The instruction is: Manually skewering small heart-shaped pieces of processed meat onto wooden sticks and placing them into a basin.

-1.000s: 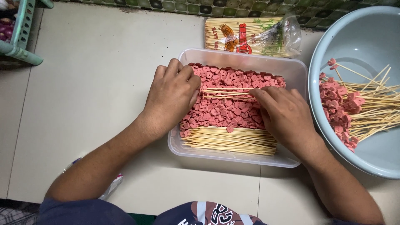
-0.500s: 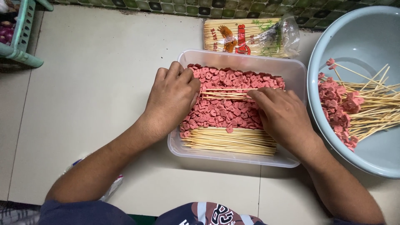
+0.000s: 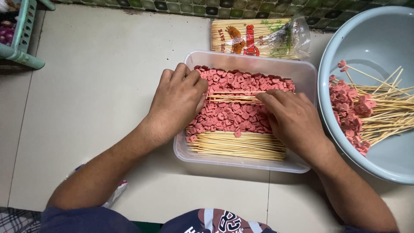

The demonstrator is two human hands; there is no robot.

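Observation:
A clear plastic tub point(image 3: 302, 71) on the tiled floor holds many small pink sausage slices point(image 3: 241, 114) and a row of bare bamboo skewers point(image 3: 237, 146) along its near side. A small bundle of skewers point(image 3: 235, 96) lies across the slices. My left hand point(image 3: 179, 101) grips the left end of that bundle, fingers curled over it. My right hand point(image 3: 291, 118) rests on the slices with its fingertips pinching the bundle's right end.
A pale blue basin point(image 3: 379, 43) at the right holds several skewers loaded with pink slices point(image 3: 349, 108). A plastic packet of skewers point(image 3: 254, 39) lies behind the tub. A green basket point(image 3: 21, 39) stands at the far left. A tiled wall edge runs along the top.
Both hands stay on the skewer bundle with only slight finger shifts; nothing else has moved.

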